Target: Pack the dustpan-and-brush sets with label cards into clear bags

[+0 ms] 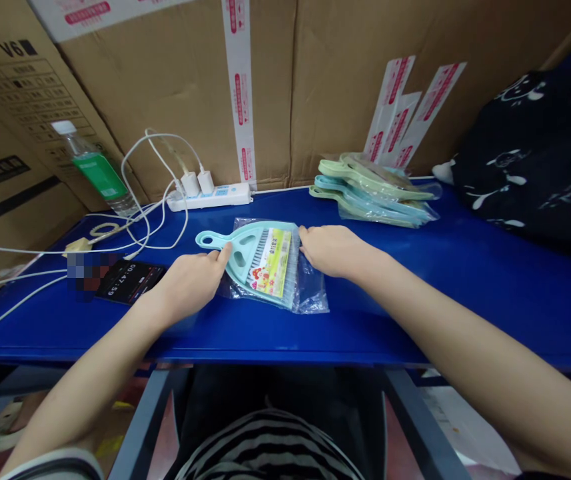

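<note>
A light-blue dustpan and brush set with a yellow label lies on the blue table, partly in a clear plastic bag. My left hand is at the handle side, its fingers closed on the dustpan near the handle's base. At the opposite, wide end, my right hand pinches the bag's edge with bent fingers. Several wrapped green and blue dustpan sets are piled at the back, right of centre.
Along the back stand a white power strip with cables and a bottle. A phone lies on the left. Cardboard walls the rear; a dark patterned bag sits at right.
</note>
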The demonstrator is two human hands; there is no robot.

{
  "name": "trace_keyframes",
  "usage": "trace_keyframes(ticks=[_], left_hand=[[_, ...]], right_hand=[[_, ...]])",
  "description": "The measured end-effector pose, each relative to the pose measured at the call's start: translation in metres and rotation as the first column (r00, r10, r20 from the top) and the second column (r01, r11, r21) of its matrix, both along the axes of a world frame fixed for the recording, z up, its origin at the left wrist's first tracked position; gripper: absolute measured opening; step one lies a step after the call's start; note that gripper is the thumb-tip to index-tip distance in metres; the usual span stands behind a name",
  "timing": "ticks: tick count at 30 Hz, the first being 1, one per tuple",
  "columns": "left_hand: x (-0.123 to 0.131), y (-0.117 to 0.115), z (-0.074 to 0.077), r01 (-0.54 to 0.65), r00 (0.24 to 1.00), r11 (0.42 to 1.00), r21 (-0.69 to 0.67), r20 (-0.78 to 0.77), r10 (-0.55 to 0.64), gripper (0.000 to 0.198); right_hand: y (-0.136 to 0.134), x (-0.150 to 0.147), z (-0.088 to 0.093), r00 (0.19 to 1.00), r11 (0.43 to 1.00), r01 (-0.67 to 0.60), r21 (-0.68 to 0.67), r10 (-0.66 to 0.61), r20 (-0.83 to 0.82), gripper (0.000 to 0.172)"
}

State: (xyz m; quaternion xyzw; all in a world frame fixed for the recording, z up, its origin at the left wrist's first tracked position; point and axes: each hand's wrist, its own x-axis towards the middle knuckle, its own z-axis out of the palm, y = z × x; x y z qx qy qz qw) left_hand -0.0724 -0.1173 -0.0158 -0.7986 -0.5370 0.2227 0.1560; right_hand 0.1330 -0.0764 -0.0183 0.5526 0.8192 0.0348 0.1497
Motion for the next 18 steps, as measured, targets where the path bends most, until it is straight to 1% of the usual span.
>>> trace_keyframes(ticks=[7,12,18], left_hand=[[-0.0004,0.0003,-0.0012,-0.007,1.000,1.000,-0.002,0.001,0.007,0.059],[0.0011,0.0001,0.0003,-0.005,1.000,1.000,-0.019,-0.008,0.005,0.058],[-0.0002,0.0003,0.0014,-0.022,1.000,0.999,-0.027,-0.007,0.022,0.059]], right_hand=[[-0.0009,-0.0006,0.0003,1.000,1.000,-0.002,0.002,0.002,-0.014,0.046],[-0.0002,0.0002,0.0031,0.998,0.998,0.054,-0.008,-0.054,-0.027,0.040],[0.0037,-0.0009,0.0043,0.995,0.995,0.098,-0.005,-0.098,0.010,0.038]])
